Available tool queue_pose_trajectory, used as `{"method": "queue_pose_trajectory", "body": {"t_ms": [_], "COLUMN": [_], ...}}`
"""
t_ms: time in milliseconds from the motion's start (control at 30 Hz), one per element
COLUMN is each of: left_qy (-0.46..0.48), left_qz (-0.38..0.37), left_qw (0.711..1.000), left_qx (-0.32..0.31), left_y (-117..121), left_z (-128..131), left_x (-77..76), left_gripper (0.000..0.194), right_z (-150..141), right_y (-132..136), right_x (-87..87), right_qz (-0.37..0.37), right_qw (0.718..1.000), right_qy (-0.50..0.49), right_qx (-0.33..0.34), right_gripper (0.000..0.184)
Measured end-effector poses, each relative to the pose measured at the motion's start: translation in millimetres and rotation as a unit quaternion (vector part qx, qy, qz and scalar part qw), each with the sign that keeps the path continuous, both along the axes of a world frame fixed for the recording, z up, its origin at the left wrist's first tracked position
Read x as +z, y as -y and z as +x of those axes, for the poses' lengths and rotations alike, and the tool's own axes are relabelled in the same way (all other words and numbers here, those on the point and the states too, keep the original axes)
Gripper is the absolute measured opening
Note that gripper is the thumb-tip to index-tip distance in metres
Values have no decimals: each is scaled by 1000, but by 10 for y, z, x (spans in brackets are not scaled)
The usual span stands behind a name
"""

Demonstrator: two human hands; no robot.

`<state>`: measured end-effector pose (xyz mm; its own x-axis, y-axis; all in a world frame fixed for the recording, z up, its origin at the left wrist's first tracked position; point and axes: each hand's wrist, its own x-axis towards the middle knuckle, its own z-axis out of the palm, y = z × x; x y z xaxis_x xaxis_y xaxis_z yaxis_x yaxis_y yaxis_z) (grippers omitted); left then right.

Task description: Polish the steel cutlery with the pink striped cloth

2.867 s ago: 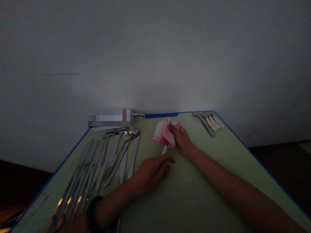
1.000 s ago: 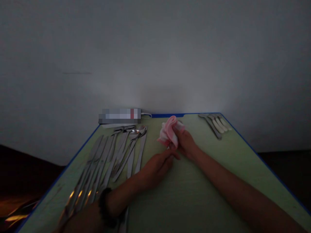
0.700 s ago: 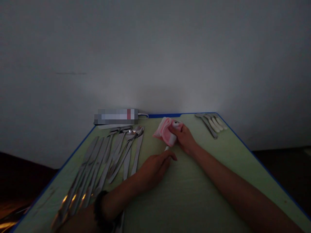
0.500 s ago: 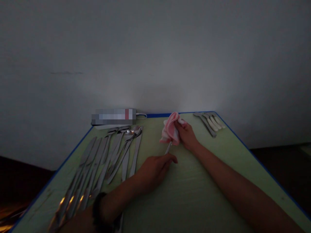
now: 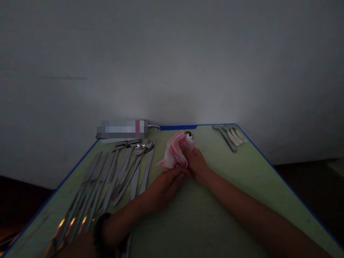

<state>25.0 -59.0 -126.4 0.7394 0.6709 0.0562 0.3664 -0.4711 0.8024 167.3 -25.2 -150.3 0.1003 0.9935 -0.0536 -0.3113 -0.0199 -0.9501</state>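
Between my hands is a metal spoon (image 5: 189, 135), its rounded bowl poking out past a pink and white cloth (image 5: 172, 152). My right hand (image 5: 195, 161) is closed around the cloth, which wraps the spoon's handle. Just below, my left hand (image 5: 168, 182) has its fingers closed at the handle's lower end, which is hidden by the fingers and cloth. The two hands touch or nearly touch. To the left of my left hand, several metal spoons (image 5: 139, 147) lie beside a row of table knives (image 5: 92, 168).
The light green table (image 5: 215, 215) has a blue edge and stands against a grey wall (image 5: 172, 71). Several small utensils with white handles (image 5: 233, 138) lie at the back right, beside a metal utensil (image 5: 227, 140). A blurred-out box-like object (image 5: 122, 129) sits at the back left.
My right hand has slid the cloth down the spoon toward my left hand, uncovering the bowl. The bare stretch of handle seen before is now covered.
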Motion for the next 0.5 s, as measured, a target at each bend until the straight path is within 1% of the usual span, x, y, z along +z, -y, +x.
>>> {"method": "queue_pose_trajectory", "body": {"t_ms": [100, 167, 267, 367, 433, 500], "left_qy": [3, -1, -3, -43, -77, -104], "left_qz": [-7, -6, 7, 30, 53, 83], "left_qw": [1000, 1000, 1000, 999, 996, 991], "left_qx": [13, 20, 24, 13, -8, -26], "left_y": [-10, -19, -27, -6, 23, 53], "left_z": [19, 29, 33, 27, 19, 13], "left_x": [-10, -20, -19, 22, 53, 64], "left_gripper": [25, 25, 26, 27, 27, 27], "right_z": [-7, -1, 1, -15, -25, -20], "right_y": [31, 27, -14, -68, -96, -120], "right_x": [-17, -18, -3, -2, -21, -45], "right_qz": [22, 20, 4, 0, 7, 14], "right_qw": [998, 997, 998, 993, 991, 991], "right_qy": [14, 14, -37, -116, -134, -126], "right_qx": [64, 77, 48, 1, -20, -39], "right_gripper": [39, 40, 41, 38, 35, 33]}}
